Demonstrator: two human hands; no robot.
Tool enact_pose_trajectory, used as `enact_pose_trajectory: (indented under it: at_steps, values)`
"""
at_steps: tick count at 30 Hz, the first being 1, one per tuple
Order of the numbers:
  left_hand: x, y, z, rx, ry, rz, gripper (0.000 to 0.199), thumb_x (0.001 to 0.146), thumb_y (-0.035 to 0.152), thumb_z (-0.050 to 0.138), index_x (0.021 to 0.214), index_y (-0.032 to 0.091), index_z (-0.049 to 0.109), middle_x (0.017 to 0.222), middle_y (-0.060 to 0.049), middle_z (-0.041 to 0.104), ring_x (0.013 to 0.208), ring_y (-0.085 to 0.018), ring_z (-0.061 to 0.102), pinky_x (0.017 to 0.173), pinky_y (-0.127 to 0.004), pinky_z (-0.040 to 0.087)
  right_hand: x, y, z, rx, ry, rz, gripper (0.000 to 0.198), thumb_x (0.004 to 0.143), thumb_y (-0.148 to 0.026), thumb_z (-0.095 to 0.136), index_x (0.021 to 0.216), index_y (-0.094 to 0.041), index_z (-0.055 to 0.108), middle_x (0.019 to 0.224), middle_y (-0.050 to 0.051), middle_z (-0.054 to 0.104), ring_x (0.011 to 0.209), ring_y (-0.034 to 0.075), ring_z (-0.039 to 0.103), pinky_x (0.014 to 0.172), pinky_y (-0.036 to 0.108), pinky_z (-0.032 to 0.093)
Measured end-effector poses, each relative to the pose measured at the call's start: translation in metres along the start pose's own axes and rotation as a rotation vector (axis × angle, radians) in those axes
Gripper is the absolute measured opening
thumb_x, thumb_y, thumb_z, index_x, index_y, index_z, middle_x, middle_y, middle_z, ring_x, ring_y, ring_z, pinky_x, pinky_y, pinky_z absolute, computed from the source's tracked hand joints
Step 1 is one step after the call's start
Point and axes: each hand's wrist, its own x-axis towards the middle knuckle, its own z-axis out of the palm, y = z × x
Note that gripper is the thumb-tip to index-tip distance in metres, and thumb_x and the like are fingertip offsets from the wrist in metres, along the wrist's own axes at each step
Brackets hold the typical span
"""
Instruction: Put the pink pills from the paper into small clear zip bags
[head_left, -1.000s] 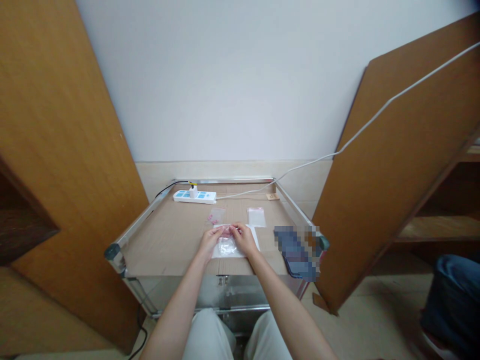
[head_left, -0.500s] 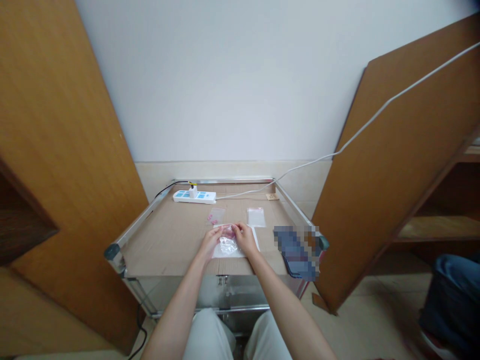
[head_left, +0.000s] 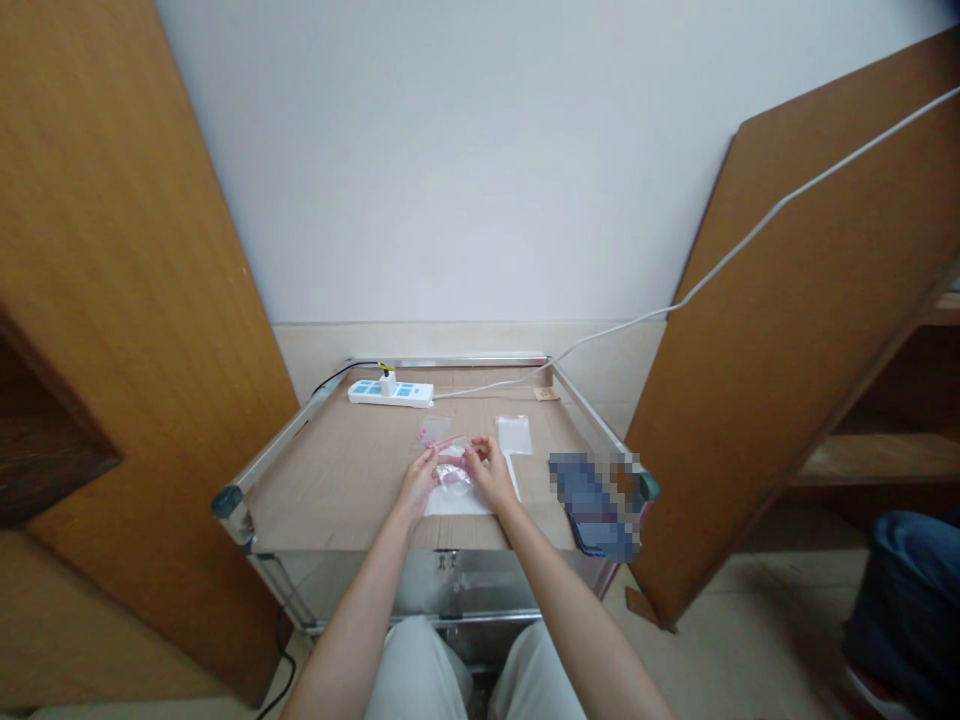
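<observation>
We see the left hand point(head_left: 417, 480) pinching the pinkish rim of a clear plastic bag point(head_left: 454, 480) between thumb and fingers; the right hand point(head_left: 489, 474) has its fingers bent at the bag's other side, and we cannot tell whether they pinch the film or merely touch it; the bag is between the two hands, above a white sheet point(head_left: 448, 508) on the cardboard point(head_left: 322, 470); the film looks thin and crinkled, so we judge that uneven pulling could stretch or split it; if the right fingers have only a light touch, the slick plastic could slip away and fold over on itself; just beyond the left fingertips lies a small transparent pouch point(head_left: 435, 431) showing pink pieces, and a stray knuckle could nudge it, or scatter them if they are loose; the flat clear packet point(head_left: 514, 436) near the right hand could likewise slide if that hand sweeps forward
</observation>
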Motion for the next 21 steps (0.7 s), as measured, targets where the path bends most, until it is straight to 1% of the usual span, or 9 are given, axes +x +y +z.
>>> enact_pose_trajectory:
  at_steps: [2,4,7,12,15,19,21]
  values:
    - [0.001,-0.001,-0.001,-0.027,0.031,-0.002,0.043,0.068,0.043,0.051,0.100,0.014,0.050,0.074,-0.008,0.064,0.057,-0.015,0.059,0.054,-0.027,0.046,0.000,0.001,0.000,0.012,0.002,-0.008,0.014,0.072,-0.026,0.045,0.082,-0.017,0.048,0.069,0.000,0.054,0.060,0.011,0.050,0.057,0.022,0.040]
    - [0.002,-0.002,-0.002,-0.040,0.045,0.001,0.042,0.069,0.043,0.050,0.100,0.015,0.047,0.071,-0.006,0.064,0.053,-0.014,0.059,0.052,-0.027,0.046,-0.001,0.002,0.001,0.004,-0.040,-0.016,0.010,0.069,-0.023,0.045,0.077,-0.017,0.049,0.067,-0.001,0.054,0.057,0.011,0.049,0.054,0.022,0.040]
    - [0.004,-0.003,-0.002,-0.050,0.040,0.008,0.040,0.070,0.042,0.049,0.098,0.014,0.045,0.071,-0.006,0.064,0.052,-0.014,0.059,0.049,-0.026,0.045,-0.001,0.002,0.001,-0.023,-0.103,-0.024,0.013,0.069,-0.021,0.044,0.078,-0.017,0.053,0.067,0.000,0.057,0.056,0.011,0.049,0.054,0.022,0.040]
    - [0.003,-0.002,0.000,-0.044,0.035,0.021,0.041,0.069,0.043,0.050,0.098,0.014,0.046,0.073,-0.008,0.063,0.053,-0.015,0.059,0.048,-0.025,0.045,-0.001,0.003,0.001,-0.052,-0.109,-0.033,0.019,0.071,-0.019,0.041,0.079,-0.018,0.058,0.072,0.002,0.061,0.060,0.012,0.051,0.057,0.024,0.040]
    - [0.003,0.000,-0.002,-0.026,0.108,0.079,0.041,0.068,0.041,0.052,0.098,0.013,0.048,0.069,-0.007,0.062,0.056,-0.013,0.058,0.050,-0.023,0.044,0.001,0.005,0.001,-0.031,-0.019,-0.006,0.021,0.072,-0.021,0.039,0.083,-0.017,0.057,0.077,0.004,0.061,0.063,0.013,0.052,0.058,0.024,0.041]
    - [0.005,0.000,-0.011,-0.044,0.346,0.216,0.029,0.066,0.036,0.053,0.084,0.013,0.053,0.062,-0.002,0.059,0.053,-0.009,0.055,0.052,-0.020,0.042,0.007,0.011,-0.001,0.008,0.165,0.031,0.024,0.075,-0.024,0.036,0.089,-0.016,0.053,0.081,0.005,0.059,0.065,0.013,0.053,0.062,0.025,0.042]
    - [0.006,-0.001,-0.015,-0.056,0.428,0.238,0.025,0.064,0.033,0.053,0.080,0.014,0.052,0.059,0.000,0.058,0.050,-0.007,0.053,0.051,-0.019,0.041,0.015,0.016,-0.006,0.009,0.263,0.048,0.023,0.074,-0.023,0.036,0.088,-0.014,0.052,0.081,0.006,0.058,0.070,0.014,0.053,0.065,0.026,0.042]
